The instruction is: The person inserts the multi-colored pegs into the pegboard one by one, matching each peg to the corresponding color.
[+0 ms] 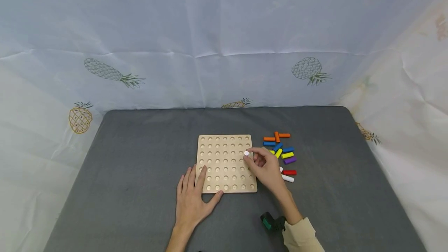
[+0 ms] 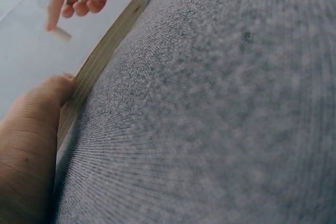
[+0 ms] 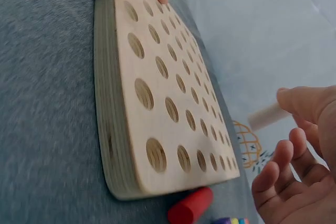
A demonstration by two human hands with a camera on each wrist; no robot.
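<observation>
A square wooden board [image 1: 225,162] with rows of round holes lies flat on the grey table. My right hand [image 1: 265,166] pinches a white peg [image 1: 246,153] between thumb and forefinger, above the board's right side. In the right wrist view this peg [image 3: 266,117] sticks out from the fingertips, well above the board's surface. My left hand [image 1: 196,197] rests at the board's front left corner, fingers spread along the left side and thumb at the front edge. In the left wrist view the thumb [image 2: 44,95] touches the board's side.
Right of the board lie loose pegs: orange [image 1: 277,137], blue [image 1: 269,143], yellow [image 1: 287,155], purple [image 1: 290,160], red [image 1: 289,172] and white [image 1: 287,178]. A black device [image 1: 271,221] is on the right wrist. A pineapple-print cloth [image 1: 217,77] hangs behind the table [image 1: 140,174].
</observation>
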